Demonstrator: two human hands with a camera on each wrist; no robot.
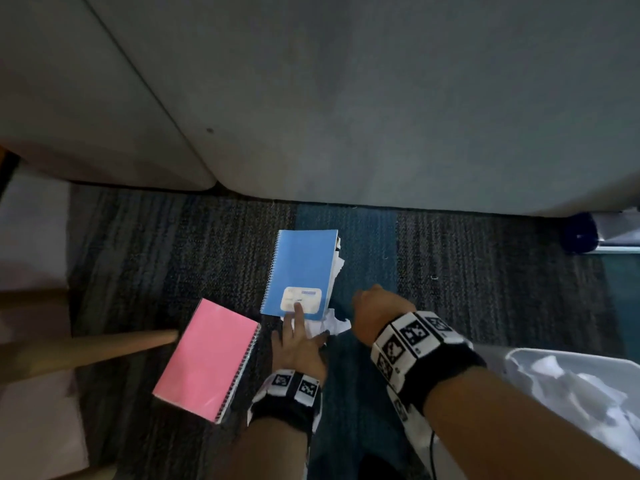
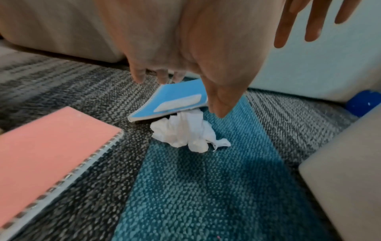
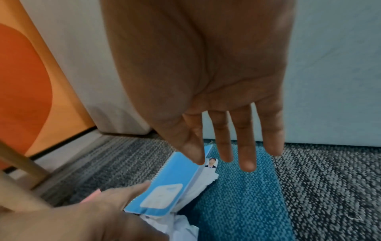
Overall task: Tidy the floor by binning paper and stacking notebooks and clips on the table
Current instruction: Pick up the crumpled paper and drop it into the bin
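Observation:
A blue spiral notebook [image 1: 300, 268] lies on the carpet, its near edge propped on a crumpled white paper ball [image 2: 185, 132]. My left hand [image 1: 300, 322] reaches over that paper with straight fingers, and its index fingertip touches the notebook's white label. Just right of the notebook, my right hand [image 3: 224, 156] hovers open with straight fingers and holds nothing. A pink spiral notebook [image 1: 207, 358] lies flat to the left of my left wrist. Loose white sheets stick out of the blue notebook's right side.
A pale bin [image 1: 519, 358] with crumpled paper inside stands at the near right. Grey upholstered furniture [image 1: 381, 116] blocks the far side. A wooden leg [image 1: 104, 348] crosses at the left. A dark blue round object [image 1: 578, 233] sits at the far right.

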